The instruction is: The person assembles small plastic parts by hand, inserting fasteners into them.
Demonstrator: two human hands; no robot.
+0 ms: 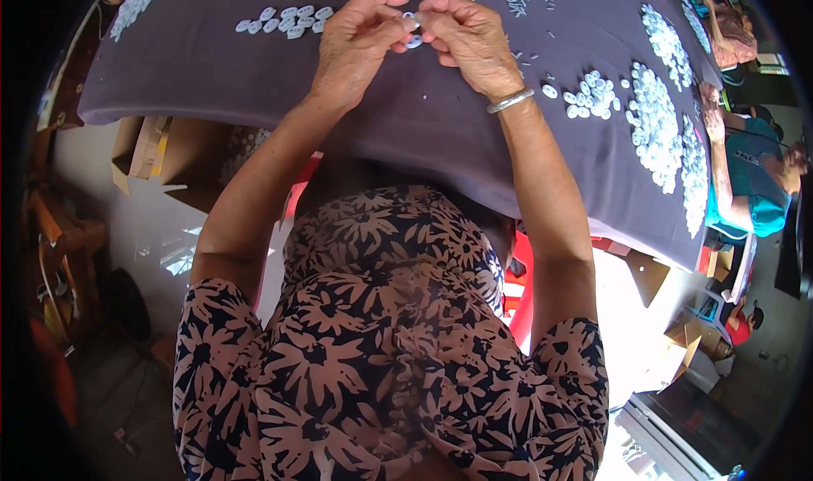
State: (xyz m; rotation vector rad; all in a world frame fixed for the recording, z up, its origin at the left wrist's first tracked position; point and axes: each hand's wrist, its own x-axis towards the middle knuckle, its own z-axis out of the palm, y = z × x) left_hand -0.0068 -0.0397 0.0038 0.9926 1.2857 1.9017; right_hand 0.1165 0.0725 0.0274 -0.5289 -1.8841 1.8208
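Both hands meet at 12 o'clock over the grey cloth-covered bench [254, 83]. The left hand [356, 45] and right hand [470, 41] pinch one small white plastic ring [412, 29] between their fingertips. The step looks like fitting tiny parts, which calls for a steady squeeze.

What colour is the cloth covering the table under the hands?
Dull grey-purple, plain: the table cloth, scattered with small white ring-shaped parts. Head view shows it best.

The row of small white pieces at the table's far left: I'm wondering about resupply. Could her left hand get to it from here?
Probably yes: the row of white pieces lies just left of the left hand on bare grey cloth, nothing between, though both hands pinch a small white piece.
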